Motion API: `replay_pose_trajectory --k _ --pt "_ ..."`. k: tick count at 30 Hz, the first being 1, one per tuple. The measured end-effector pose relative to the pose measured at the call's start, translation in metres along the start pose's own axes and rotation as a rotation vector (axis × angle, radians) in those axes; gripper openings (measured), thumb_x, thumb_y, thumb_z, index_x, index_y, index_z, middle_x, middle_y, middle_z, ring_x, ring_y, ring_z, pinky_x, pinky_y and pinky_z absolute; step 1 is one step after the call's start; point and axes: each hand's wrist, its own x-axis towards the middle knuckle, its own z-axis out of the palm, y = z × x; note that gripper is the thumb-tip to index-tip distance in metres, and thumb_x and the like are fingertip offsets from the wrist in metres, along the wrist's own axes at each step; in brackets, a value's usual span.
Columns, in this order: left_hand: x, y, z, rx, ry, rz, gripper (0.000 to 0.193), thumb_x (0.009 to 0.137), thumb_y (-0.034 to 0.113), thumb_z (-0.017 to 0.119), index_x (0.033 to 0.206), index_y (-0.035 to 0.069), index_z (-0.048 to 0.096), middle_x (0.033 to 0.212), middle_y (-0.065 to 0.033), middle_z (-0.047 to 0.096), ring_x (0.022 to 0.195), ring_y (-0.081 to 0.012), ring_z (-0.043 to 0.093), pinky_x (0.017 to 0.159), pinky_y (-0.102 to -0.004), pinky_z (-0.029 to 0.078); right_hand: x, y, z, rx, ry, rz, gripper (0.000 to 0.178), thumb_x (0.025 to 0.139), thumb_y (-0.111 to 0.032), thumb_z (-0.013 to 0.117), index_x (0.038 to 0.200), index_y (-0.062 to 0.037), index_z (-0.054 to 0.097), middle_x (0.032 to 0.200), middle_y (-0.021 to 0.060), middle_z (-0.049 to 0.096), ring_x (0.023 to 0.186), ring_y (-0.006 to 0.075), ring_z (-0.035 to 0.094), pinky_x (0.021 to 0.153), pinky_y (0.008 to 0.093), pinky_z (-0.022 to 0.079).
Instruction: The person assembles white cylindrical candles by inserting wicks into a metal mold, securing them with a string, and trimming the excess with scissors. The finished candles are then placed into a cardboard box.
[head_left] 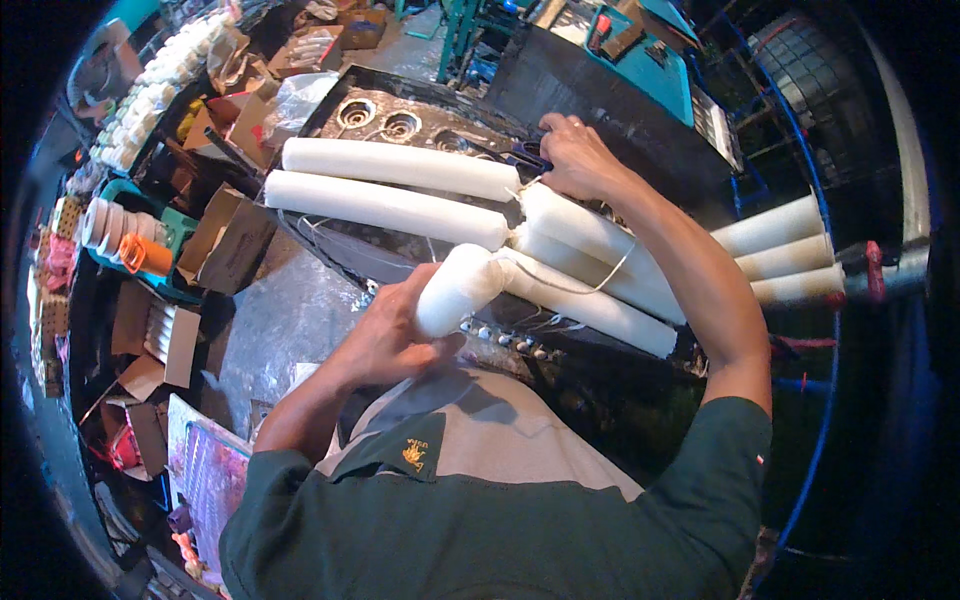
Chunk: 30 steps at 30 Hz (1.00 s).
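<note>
My left hand (390, 325) is wrapped round a short-looking white candle (455, 290), tilted with one end toward me. Over the far side of the bench, my right hand (585, 160) has its fingers curled at the dark handles of a pair of scissors (525, 154). Two long white candles (390, 205) lie side by side to the left. More white candles (600, 305) lie to the right, under my right forearm. Pale wick string (615, 275) loops loosely over them and runs between the candle ends.
Beneath the candles is a dark metal bench with round fittings (402, 125). Three white cylinders (780, 245) jut out at the right. Cardboard boxes (228, 240) and a teal crate (180, 228) with white rolls stand left. A teal tray (650, 60) sits at the back.
</note>
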Motion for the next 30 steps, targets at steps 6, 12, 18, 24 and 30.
replay_pose_trajectory --k 6,12,18,24,30 --pt "0.013 -0.005 0.002 -0.06 -0.005 0.185 0.055 0.079 0.019 0.083 0.126 0.002 0.06 0.098 -0.0107 0.071 0.085 -0.0212 0.07 0.079 -0.035 0.054 -0.046 0.013 -0.05 0.222 0.481 0.067 0.032 0.078 -0.023 0.083 0.089 -0.0005 0.063 0.09 0.0132 0.062 0.083 0.0279 0.063 0.076 0.0398 0.051" --pt "0.026 -0.008 0.004 -0.043 0.02 0.244 0.044 0.076 0.021 0.084 0.111 0.002 0.065 0.091 -0.0143 0.071 0.081 -0.0295 0.074 0.074 -0.039 0.056 -0.217 -0.054 -0.063 1.312 0.36 0.323 0.061 0.075 -0.051 0.09 0.098 0.0008 0.067 0.095 0.0052 0.063 0.086 0.0141 0.061 0.075 0.031 0.049" --pt "0.043 0.01 0.013 -0.18 -0.009 0.171 0.039 0.073 0.02 0.082 0.104 0.003 0.067 0.089 -0.0133 0.07 0.087 -0.0285 0.074 0.076 -0.0399 0.056 -0.285 -0.125 0.012 1.562 0.131 0.18 0.105 0.044 -0.089 0.082 0.099 -0.0015 0.064 0.112 0.0087 0.06 0.099 0.0184 0.055 0.086 0.0324 0.046" --pt "0.077 -0.003 0.02 -0.224 -0.146 0.568 0.049 0.073 0.03 0.084 0.111 0.002 0.069 0.122 -0.0271 0.068 0.121 -0.0269 0.065 0.079 -0.033 0.055 -0.258 -0.156 0.012 1.854 -0.167 0.106 0.116 0.033 -0.082 0.086 0.113 -0.0017 0.059 0.116 0.0062 0.055 0.105 0.0148 0.051 0.091 0.0292 0.042" --pt "0.092 0.01 0.027 -0.485 -0.517 0.637 0.059 0.066 0.04 0.08 0.109 0.002 0.068 0.162 -0.0325 0.036 0.139 -0.0441 0.053 0.112 -0.0476 0.042 -0.249 -0.175 0.01 1.973 -0.105 0.167 0.114 0.033 -0.09 0.082 0.106 -0.0053 0.057 0.115 0.0024 0.055 0.105 0.0148 0.05 0.09 0.0306 0.043"
